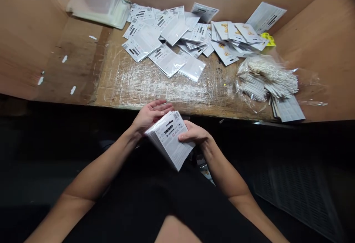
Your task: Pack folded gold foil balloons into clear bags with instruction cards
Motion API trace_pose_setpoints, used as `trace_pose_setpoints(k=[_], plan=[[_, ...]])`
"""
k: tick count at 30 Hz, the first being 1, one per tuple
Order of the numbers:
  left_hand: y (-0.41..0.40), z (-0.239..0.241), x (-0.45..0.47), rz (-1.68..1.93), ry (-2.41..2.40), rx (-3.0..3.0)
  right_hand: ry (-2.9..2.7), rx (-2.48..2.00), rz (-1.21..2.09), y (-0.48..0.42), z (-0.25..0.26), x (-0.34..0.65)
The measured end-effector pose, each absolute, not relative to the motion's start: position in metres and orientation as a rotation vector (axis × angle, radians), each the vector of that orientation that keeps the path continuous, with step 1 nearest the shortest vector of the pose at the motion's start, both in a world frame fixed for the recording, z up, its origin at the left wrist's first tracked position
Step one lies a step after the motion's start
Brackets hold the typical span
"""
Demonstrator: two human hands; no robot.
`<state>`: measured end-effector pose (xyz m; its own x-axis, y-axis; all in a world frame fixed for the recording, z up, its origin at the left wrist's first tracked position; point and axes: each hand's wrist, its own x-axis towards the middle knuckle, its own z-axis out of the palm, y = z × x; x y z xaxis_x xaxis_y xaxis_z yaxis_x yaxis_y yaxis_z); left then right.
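Observation:
A thick stack of white printed cards [173,139] is held over my lap, just off the table's front edge. The top card shows a barcode, a dark hang hole and small black print. My right hand [194,132] grips the stack from its right side, thumb pressed flat on the top card and the other fingers hidden beneath. At the stack's upper left, my left hand [152,115] is open, palm turned up and fingers stretched out. Part of it lies behind the stack, so I cannot tell whether it supports the cards.
Loose printed packets [169,60] spread across the back of the table [133,88]. Packets with gold pictures [224,52] lie to their right. A clear bag of white sticks [266,78] is at the right, and a pile of clear sleeves [97,6] at the back left. Cardboard walls enclose the table.

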<state>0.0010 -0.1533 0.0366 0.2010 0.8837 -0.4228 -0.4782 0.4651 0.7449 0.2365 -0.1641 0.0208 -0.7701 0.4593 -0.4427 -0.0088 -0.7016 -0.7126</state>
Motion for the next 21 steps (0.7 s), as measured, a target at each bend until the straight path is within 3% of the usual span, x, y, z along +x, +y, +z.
trace_pose_setpoints(k=[21], plan=[[-0.148,0.043,0.022,0.819,0.933,0.824,-1.073,-1.28,2.256,-0.167,0.042,0.271]])
